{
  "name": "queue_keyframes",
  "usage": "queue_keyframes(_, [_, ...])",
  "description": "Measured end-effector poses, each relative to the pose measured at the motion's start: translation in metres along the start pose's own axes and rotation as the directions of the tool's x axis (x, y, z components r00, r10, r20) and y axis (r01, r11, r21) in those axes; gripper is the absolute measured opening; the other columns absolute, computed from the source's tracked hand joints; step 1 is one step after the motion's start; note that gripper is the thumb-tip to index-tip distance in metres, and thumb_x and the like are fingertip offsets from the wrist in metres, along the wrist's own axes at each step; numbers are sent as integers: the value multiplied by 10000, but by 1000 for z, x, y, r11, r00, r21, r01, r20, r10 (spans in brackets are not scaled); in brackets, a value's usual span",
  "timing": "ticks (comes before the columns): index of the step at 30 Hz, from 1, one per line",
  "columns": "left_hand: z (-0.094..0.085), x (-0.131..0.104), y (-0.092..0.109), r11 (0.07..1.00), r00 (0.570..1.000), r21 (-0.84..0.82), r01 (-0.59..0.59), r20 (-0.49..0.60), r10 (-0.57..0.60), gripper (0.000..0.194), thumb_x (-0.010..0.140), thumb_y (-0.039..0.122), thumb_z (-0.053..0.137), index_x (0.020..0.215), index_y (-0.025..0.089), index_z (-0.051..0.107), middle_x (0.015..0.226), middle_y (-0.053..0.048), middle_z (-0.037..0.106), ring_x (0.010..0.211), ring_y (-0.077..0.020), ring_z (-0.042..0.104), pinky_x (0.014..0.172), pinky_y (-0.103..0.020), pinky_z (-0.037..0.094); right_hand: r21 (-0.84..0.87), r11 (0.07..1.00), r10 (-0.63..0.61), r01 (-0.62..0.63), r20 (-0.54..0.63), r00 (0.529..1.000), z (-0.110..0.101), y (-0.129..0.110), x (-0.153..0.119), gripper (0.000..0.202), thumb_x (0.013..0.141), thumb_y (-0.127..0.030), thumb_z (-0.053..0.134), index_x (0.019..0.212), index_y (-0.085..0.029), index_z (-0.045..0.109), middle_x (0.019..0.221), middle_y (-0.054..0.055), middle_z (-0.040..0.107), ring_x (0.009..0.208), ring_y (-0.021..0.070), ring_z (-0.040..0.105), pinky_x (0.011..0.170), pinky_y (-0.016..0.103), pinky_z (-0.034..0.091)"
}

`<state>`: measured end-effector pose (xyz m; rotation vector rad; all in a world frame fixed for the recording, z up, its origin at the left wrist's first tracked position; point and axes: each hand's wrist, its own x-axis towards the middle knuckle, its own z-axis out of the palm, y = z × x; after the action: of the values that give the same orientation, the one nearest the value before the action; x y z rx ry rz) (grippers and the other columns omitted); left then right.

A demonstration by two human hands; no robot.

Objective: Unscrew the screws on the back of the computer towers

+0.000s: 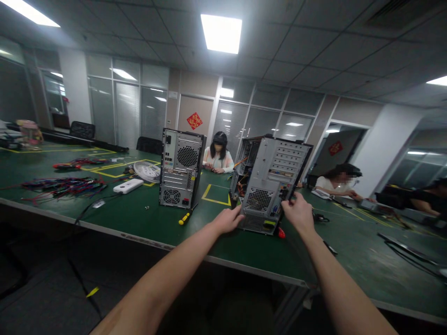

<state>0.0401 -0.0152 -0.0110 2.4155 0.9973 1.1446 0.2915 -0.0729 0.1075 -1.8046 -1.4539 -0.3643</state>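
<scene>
An opened computer tower (pixel 260 179) stands slightly tilted on the green table, its rear panel toward me and its left side showing inner parts and wires. My left hand (pixel 227 220) grips the tower's lower left rear edge, fingers partly hidden behind it. On the opposite side, my right hand (pixel 299 211) holds the right rear edge, with its fingers curled. Something red (pixel 281 233) lies by the tower's lower right corner. To the left stands a second computer tower (pixel 179 170), upright, with a yellow-handled screwdriver (pixel 184 217) in front of it.
Bundled cables (pixel 66 186), a white power strip (pixel 128 186) and a pale oval basket (pixel 146 171) lie on the left. Black cables (pixel 408 249) lie far right. One person (pixel 218 156) sits across the table (pixel 139 223); others work at the right.
</scene>
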Motion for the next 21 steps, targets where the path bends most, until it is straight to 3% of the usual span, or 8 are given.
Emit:
queue_keyframes(8, [-2,-1,9,1000,999,4,-27,24,27,488,983,418,522,1428,230,588,1018,-141,780,924,-318,743,917,-360,526,-19,1000,-2,2,-22,1000,-5,7,0,421,860,-274,589,1252,-135,654,921,126,788,871,271,736,814,322,524])
queue_keyframes(14, [-16,-1,18,999,992,-5,40,118,-39,618,974,424,535,1557,231,470,1035,-128,788,932,-302,743,891,-359,536,-3,999,52,-52,2,999,-13,3,-5,441,865,-289,606,1274,-128,632,1001,149,778,896,277,730,852,360,536])
queue_keyframes(17, [-30,-14,22,997,998,-49,65,-17,-66,571,943,412,597,1480,223,560,1067,-124,784,936,-283,735,876,-345,538,51,995,94,-87,-163,982,-16,-6,-32,445,896,-390,600,1259,-134,627,1048,167,758,934,299,716,879,400,535])
queue_keyframes(19, [-47,-28,20,992,986,-109,61,-149,-77,452,979,403,544,1391,232,621,1036,-93,783,892,-240,725,853,-322,534,146,988,97,-57,-280,955,-12,-21,-62,361,937,-390,536,1187,-151,638,1008,147,744,846,262,703,849,372,534])
queue_keyframes(21, [-71,-45,14,980,944,-186,72,-304,-127,376,998,399,512,1290,209,654,933,-70,762,804,-199,703,785,-289,527,219,975,5,40,-199,980,2,-46,-97,286,958,-401,513,1069,-176,650,933,121,719,754,226,665,768,324,524])
